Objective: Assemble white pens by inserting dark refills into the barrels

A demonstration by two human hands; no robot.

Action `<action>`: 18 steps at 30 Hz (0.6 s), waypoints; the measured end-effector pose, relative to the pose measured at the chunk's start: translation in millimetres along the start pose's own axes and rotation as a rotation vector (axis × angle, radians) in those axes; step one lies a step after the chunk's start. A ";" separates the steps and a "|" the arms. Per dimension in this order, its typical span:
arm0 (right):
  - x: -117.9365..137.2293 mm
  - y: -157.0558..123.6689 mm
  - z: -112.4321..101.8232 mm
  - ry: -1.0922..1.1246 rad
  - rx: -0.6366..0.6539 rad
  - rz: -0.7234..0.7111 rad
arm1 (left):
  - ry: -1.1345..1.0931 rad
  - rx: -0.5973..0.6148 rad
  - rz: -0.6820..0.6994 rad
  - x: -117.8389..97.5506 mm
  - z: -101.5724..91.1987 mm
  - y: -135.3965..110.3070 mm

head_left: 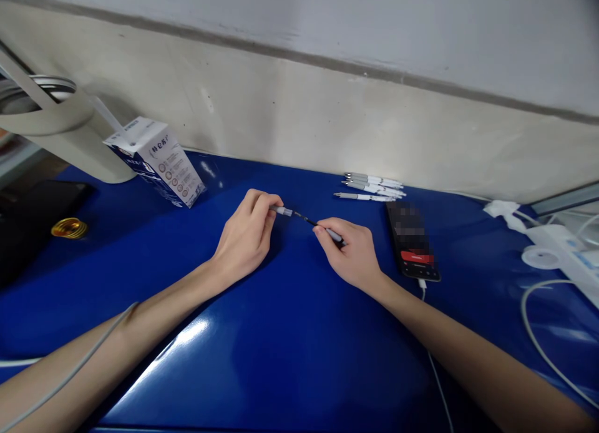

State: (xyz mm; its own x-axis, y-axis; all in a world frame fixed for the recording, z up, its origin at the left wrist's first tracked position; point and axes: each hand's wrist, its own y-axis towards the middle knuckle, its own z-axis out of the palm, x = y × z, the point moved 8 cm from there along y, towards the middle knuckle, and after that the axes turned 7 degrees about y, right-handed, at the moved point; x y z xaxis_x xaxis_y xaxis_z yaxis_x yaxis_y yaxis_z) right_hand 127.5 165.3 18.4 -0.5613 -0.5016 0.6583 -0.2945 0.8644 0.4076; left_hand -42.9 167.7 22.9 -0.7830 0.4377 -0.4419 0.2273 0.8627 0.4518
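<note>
Above the blue table, my left hand [248, 230] pinches a white-and-grey pen barrel [284, 211] whose end points right. Opposite it, my right hand [350, 249] grips another pen part [335, 236], grey and black. From this part a thin dark refill [305, 219] extends left toward the barrel's end. The refill's tip is close to the barrel; whether they touch I cannot tell. Several white-and-grey pens [372, 186] lie by the wall, beyond my right hand.
Right of my right hand lies a phone [412, 239] with a cable plugged in. A power strip [561, 252] is at far right. At left are a carton [171, 165], a beige bin [100, 140], a gold coil [69, 228] and a black object [32, 233]. A cable crosses my left forearm.
</note>
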 end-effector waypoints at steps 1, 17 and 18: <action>0.1 0.0 0.4 -0.001 0.003 -0.002 | -0.002 0.001 0.003 0.0 0.2 0.0; 0.6 -2.7 9.4 -0.073 0.080 -0.040 | 0.066 0.079 0.158 -15.4 7.1 -2.6; 1.0 -3.2 10.6 -0.083 0.093 -0.048 | 0.080 0.088 0.193 -18.0 8.3 -3.2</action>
State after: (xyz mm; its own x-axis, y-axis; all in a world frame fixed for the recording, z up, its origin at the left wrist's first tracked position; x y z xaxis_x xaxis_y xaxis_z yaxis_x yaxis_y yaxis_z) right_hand 119.6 162.4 11.1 -0.6059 -0.5413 0.5830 -0.3907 0.8408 0.3747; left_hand -24.8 159.2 22.9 -0.7629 0.5780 -0.2896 0.4239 0.7854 0.4510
